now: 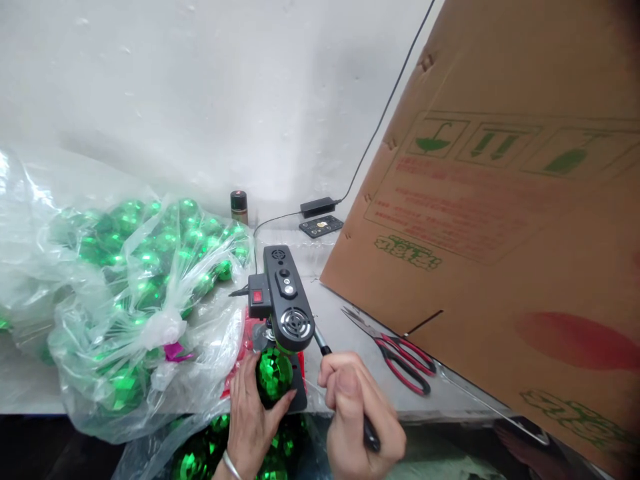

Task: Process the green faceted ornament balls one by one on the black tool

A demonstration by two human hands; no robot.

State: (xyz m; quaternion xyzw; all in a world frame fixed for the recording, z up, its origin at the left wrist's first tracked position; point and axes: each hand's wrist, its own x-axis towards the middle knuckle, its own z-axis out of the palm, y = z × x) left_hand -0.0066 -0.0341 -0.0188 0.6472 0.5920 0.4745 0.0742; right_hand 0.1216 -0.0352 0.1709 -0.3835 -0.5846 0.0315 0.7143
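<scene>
While both hands work at the desk's near edge, the scene reads so:
Left hand (255,413): curled around a green faceted ball (274,373) under the black machine (286,303).
Right hand (357,413): fisted around the machine's lever handle (324,348).
Ball: probably light, hard, slick and brittle-skinned; best cupped at its sides.
Room: tight; bag of green balls (135,300) crowds the left, scissors (400,353) and leaning cardboard box (500,233) the right.
</scene>
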